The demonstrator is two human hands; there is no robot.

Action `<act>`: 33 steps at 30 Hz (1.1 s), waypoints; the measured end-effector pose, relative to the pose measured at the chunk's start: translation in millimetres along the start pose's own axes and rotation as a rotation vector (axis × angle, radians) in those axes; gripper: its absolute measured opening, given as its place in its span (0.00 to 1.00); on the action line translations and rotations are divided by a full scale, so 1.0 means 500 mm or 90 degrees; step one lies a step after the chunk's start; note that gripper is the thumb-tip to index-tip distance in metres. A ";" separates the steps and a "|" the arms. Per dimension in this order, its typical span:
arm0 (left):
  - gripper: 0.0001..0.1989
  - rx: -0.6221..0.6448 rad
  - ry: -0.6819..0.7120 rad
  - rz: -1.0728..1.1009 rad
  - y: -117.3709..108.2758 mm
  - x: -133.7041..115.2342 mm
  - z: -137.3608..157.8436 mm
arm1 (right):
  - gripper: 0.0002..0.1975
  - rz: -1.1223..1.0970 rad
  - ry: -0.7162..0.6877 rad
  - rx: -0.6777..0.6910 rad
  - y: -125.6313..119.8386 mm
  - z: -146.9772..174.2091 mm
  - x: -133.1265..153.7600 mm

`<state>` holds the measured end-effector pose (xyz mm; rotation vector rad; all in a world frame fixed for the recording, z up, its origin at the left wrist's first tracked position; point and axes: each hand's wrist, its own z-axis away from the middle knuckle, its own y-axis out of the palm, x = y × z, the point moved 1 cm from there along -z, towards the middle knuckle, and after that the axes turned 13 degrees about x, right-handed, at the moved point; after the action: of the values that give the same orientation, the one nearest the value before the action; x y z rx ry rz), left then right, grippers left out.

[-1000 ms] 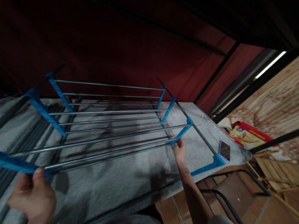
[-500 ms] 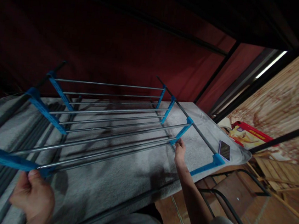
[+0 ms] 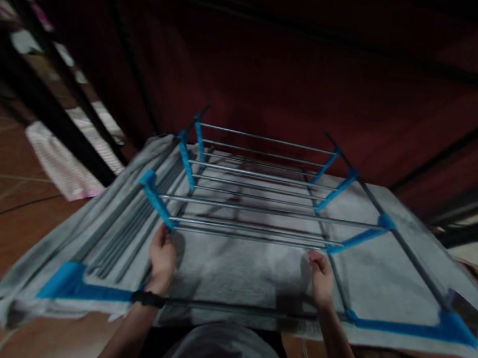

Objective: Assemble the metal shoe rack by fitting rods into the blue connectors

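Observation:
A rack frame of metal rods (image 3: 270, 211) and blue plastic brackets (image 3: 157, 207) lies across a grey fleece-like cloth (image 3: 237, 273). My left hand (image 3: 163, 257), with a dark band at the wrist, has its fingers closed at the lower end of the near left bracket. My right hand (image 3: 322, 274) is just below the right end of the lowest near rods, beside the near right bracket (image 3: 358, 240). Its fingers are curled together, and blur hides what is between them. Blue corner pieces (image 3: 68, 280) join the grey tubes at the front.
Several loose grey tubes (image 3: 131, 227) lie on the left of the cloth. A phone (image 3: 464, 314) rests by the right front corner. Dark frame bars and a red fabric wall (image 3: 270, 80) stand behind. A striped cloth (image 3: 60, 154) lies at the left.
The view has swung left and now shows the rack from its middle. My left hand has shifted to the near left bracket's lower end. My right hand stays close to the near right bracket.

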<state>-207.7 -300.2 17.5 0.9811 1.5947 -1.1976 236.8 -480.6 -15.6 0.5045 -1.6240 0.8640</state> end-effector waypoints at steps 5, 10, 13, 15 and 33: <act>0.20 -0.020 -0.026 0.011 -0.008 0.047 -0.006 | 0.20 0.194 -0.207 0.256 0.143 0.023 0.053; 0.24 0.022 -0.046 -0.084 -0.004 0.036 0.007 | 0.20 0.344 -0.367 0.315 0.253 0.016 0.073; 0.26 0.038 -0.059 -0.130 0.001 0.025 0.009 | 0.20 0.421 -0.421 0.331 0.275 0.010 0.071; 0.25 0.028 -0.068 -0.137 0.002 0.020 0.006 | 0.20 0.434 -0.436 0.324 0.279 0.006 0.069; 0.17 0.515 0.393 -0.270 0.206 -0.099 0.127 | 0.14 0.260 -0.086 -0.189 -0.010 -0.003 0.004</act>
<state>-84.8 -343.1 27.7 1.6982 1.8684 -2.0644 240.9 -482.1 -12.1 0.0190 -1.9778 0.8762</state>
